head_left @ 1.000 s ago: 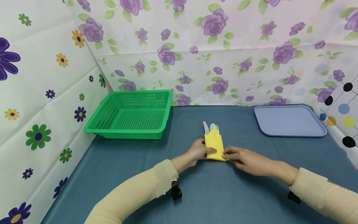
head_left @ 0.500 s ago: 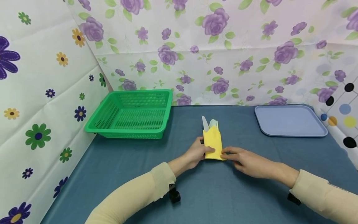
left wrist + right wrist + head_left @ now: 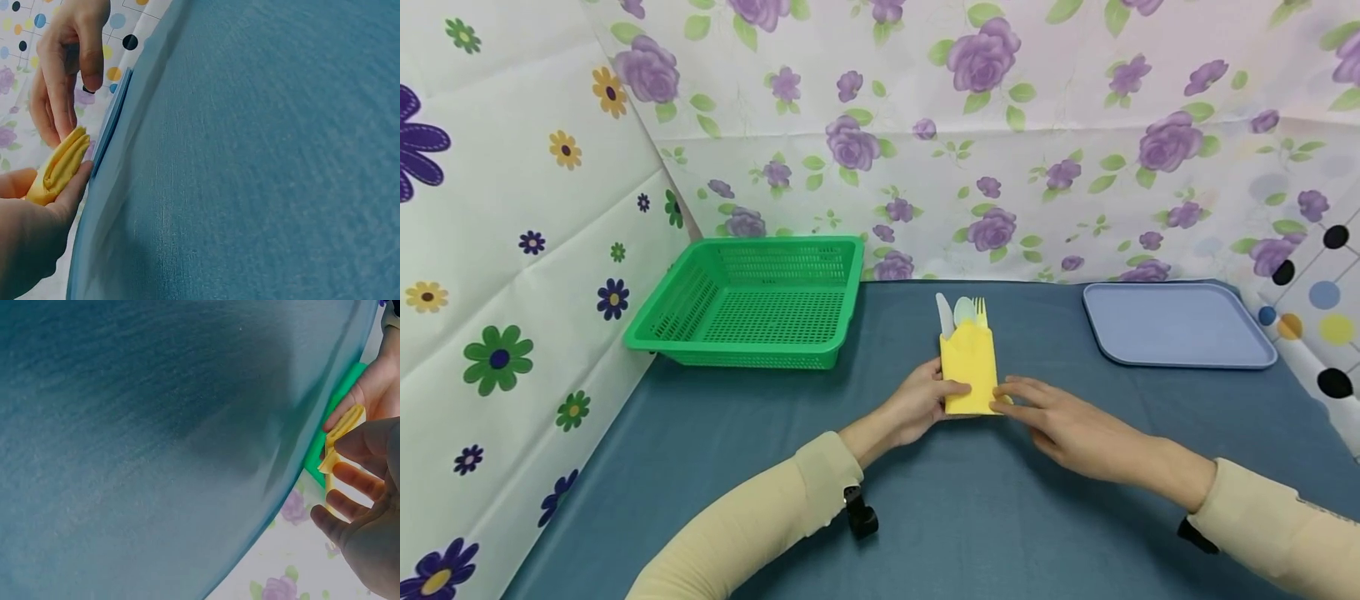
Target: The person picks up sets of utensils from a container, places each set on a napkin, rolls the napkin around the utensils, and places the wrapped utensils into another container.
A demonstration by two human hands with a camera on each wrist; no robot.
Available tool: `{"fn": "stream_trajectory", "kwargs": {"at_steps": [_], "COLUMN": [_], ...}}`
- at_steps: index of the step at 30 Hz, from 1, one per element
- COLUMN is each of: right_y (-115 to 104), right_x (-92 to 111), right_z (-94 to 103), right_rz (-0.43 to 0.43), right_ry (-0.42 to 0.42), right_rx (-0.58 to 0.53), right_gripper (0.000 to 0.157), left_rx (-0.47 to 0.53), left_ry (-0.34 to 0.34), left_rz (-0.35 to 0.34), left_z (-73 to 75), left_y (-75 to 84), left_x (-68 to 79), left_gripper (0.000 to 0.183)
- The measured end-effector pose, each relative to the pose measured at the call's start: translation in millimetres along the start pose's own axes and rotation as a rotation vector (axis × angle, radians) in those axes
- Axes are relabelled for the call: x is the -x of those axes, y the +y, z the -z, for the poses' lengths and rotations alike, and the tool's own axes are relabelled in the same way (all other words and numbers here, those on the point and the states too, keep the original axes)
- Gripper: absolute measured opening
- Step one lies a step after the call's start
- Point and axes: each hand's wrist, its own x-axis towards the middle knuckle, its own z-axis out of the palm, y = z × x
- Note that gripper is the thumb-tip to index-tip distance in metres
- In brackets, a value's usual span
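My left hand [image 3: 921,400] grips a folded yellow napkin [image 3: 967,371], its thumb across the front and its other fingers behind. From the napkin's top stick a knife [image 3: 943,315], a spoon [image 3: 965,311] and a fork [image 3: 981,311]. At the napkin's lower right edge are the fingertips of my right hand [image 3: 1075,429], spread and fairly straight. In the left wrist view the right thumb stands apart from the napkin's layered bottom end [image 3: 62,165]. The right wrist view shows a yellow corner [image 3: 328,464] among the right fingers.
A green perforated basket [image 3: 737,357] stands at the back left of the blue-covered table [image 3: 970,517]. At the back right lies a light blue tray [image 3: 1180,325]. Flowered sheets [image 3: 910,92] hang behind and at the sides.
The left hand has lifted the napkin with its cutlery a little up and to the left, turning it more upright; the fork tines now show. My right fingers follow and have spread more.
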Motion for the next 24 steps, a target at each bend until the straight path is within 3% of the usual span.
{"fn": "stream_trajectory", "kwargs": {"at_steps": [11, 24], "right_y": [-2, -1], "right_x": [1, -1], "right_z": [8.1, 14.0], "right_rz": [0.0, -0.014], "right_ry": [0.022, 0.056], "right_rx": [0.045, 0.032], "right_gripper": [0.06, 0.062], "left_rx": [-0.11, -0.103], "left_ry": [0.015, 0.005], "left_rz": [-0.104, -0.123], "left_z": [0.7, -0.8], "left_y": [1.1, 9.3], "left_x": [-4.7, -5.9], "left_gripper": [0.055, 0.063]}}
